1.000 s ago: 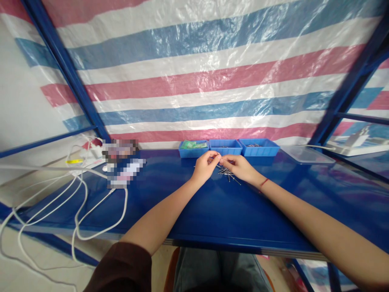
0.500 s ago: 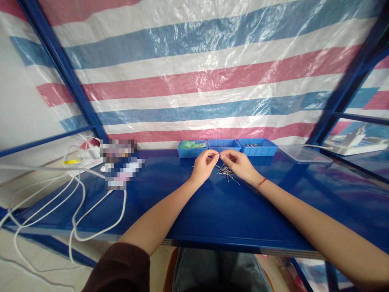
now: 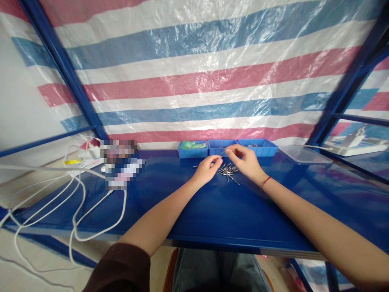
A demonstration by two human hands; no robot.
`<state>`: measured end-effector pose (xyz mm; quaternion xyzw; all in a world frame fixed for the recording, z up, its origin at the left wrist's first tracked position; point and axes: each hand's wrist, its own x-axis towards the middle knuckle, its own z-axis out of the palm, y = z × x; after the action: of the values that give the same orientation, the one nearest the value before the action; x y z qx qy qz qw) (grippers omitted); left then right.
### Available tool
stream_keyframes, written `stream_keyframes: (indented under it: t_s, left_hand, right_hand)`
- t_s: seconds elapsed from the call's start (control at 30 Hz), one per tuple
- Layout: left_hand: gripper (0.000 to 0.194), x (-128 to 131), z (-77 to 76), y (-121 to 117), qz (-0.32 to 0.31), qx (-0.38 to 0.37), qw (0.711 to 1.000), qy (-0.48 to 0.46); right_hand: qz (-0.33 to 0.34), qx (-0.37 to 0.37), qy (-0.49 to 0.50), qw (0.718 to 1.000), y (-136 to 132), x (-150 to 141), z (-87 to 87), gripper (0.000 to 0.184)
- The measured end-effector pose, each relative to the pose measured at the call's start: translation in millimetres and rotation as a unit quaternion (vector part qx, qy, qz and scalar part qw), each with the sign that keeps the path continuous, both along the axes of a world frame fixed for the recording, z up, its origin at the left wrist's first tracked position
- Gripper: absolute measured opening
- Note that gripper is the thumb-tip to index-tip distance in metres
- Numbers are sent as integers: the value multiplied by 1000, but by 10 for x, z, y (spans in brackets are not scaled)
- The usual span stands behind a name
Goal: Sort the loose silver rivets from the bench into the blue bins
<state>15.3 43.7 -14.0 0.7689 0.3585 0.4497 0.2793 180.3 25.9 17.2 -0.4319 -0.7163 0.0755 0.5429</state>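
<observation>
A loose pile of thin silvery metal pins (image 3: 227,169), possibly rivets or nails, lies on the blue tabletop (image 3: 212,215). Just left of the pile, my left hand (image 3: 206,169) has its fingers curled and thumb drawn in; anything between the fingertips is too small to make out. Over the pile's right side, my right hand (image 3: 245,161) is raised in a pinch, its fingertips in front of the middle blue bin (image 3: 215,153). What this pinch holds, if anything, does not show. One separate pin (image 3: 195,166) lies left of my left hand.
Beside the middle bin stand a left blue bin (image 3: 193,153) with green packets and a right blue bin (image 3: 266,149) with metal pieces. A clear plastic lid (image 3: 305,155) lies to the right. White cables (image 3: 82,194) hang over the table's left side.
My hands were together, holding a thin pin between their fingertips. Now they are apart: the right has moved right and slightly up, the left slightly down.
</observation>
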Motion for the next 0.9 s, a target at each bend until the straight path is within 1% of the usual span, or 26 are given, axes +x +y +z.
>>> stream_keyframes:
  t_s: [0.03, 0.1, 0.17, 0.23, 0.27, 0.33, 0.4, 0.47, 0.53, 0.63, 0.77, 0.83, 0.9]
  left_hand:
    - [30, 0, -6, -14, 0, 24, 999, 33]
    - [33, -5, -3, -57, -12, 88, 991, 103]
    - [33, -13, 16, -110, -31, 133, 977, 165]
    - [32, -20, 35, -159, -43, 142, 966, 210]
    - [32, -22, 41, -177, -51, 137, 963, 227]
    - [29, -23, 41, -196, -71, 124, 959, 246]
    - [24, -22, 32, -193, -89, 117, 958, 246]
    - [20, -19, 24, -182, -96, 118, 959, 240]
    - [18, -14, 24, -176, -93, 124, 958, 242]
    - [17, -8, 38, -188, -75, 138, 953, 260]
    - [19, -1, 45, -202, -50, 155, 951, 263]
    - [19, 1, 39, -187, -22, 157, 958, 241]
    - [19, 0, 34, -156, 6, 157, 968, 198]
  right_hand:
    - [-34, 14, -6, 999, 38, 71, 22, 28]
    - [-124, 52, -27, 991, 135, 262, 77, 30]
    - [-221, 89, -59, 969, 247, 489, 123, 32]
    - [-303, 109, -88, 943, 354, 708, 128, 33]
    - [-331, 101, -106, 932, 399, 801, 108, 34]
    - [-356, 52, -162, 919, 467, 939, 30, 35]
    - [-358, -4, -227, 906, 501, 1011, -69, 36]
    - [-360, -25, -260, 895, 505, 1031, -141, 39]
    - [-357, -15, -260, 897, 496, 1018, -161, 39]
    - [-322, 11, -256, 912, 475, 954, -120, 37]
    - [-241, 36, -257, 935, 405, 763, -40, 32]
    - [-176, 31, -255, 950, 325, 615, -1, 28]
    - [-92, 8, -250, 964, 215, 445, 38, 26]
